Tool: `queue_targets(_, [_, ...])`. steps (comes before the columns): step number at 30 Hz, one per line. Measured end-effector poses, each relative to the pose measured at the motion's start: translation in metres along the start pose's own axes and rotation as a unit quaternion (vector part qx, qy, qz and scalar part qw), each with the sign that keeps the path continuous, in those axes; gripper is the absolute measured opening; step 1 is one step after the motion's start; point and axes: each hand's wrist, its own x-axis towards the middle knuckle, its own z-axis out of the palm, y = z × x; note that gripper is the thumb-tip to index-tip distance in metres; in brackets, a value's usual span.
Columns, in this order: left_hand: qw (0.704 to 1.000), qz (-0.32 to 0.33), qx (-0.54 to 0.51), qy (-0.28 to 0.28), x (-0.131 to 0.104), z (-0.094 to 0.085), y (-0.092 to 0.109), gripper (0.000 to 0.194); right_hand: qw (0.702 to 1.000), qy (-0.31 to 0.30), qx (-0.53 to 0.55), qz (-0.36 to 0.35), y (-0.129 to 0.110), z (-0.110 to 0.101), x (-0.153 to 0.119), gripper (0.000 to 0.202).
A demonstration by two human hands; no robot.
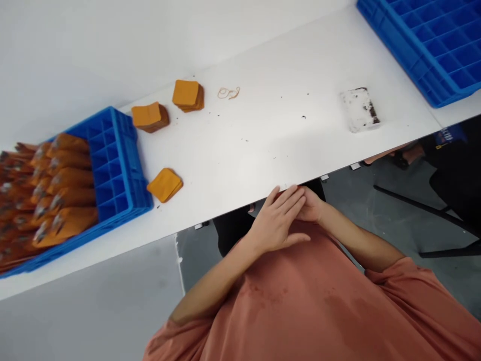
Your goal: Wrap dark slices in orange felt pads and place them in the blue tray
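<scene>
At the table's front edge, close to my body, my left hand (276,220) lies flat with its fingers stretched out and the thumb apart. It overlaps my right hand (311,205), whose fingers are mostly hidden behind it. I see nothing held in the left hand; whether the right one holds anything is hidden. Orange-brown flat pieces, like small paper or cloth pouches, lie on the table to the left: a small pile (165,185) near the front, a thicker stack (149,117) and another stack (188,95) farther back.
A blue divided crate (130,150) at left holds several filled orange-brown pouches (73,180). Another blue crate (417,60) stands at the far right. A clear box (358,110) with dark residue, thin tan loops (229,93) and dark crumbs lie on the white table (240,165).
</scene>
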Motion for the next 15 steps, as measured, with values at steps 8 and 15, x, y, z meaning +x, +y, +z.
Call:
queue_targets(8, [0.992, 0.026, -0.101, 0.075, -0.035, -0.002, -0.003, 0.078, 0.992, 0.11, 0.018, -0.055, -0.017, -0.011, -0.097, 0.042])
queue_targets(15, [0.985, -0.027, -0.145, 0.091, -0.051, 0.003, -0.016, 0.07, 0.812, 0.267, -0.24, -0.46, -0.152, 0.048, -0.185, 0.059])
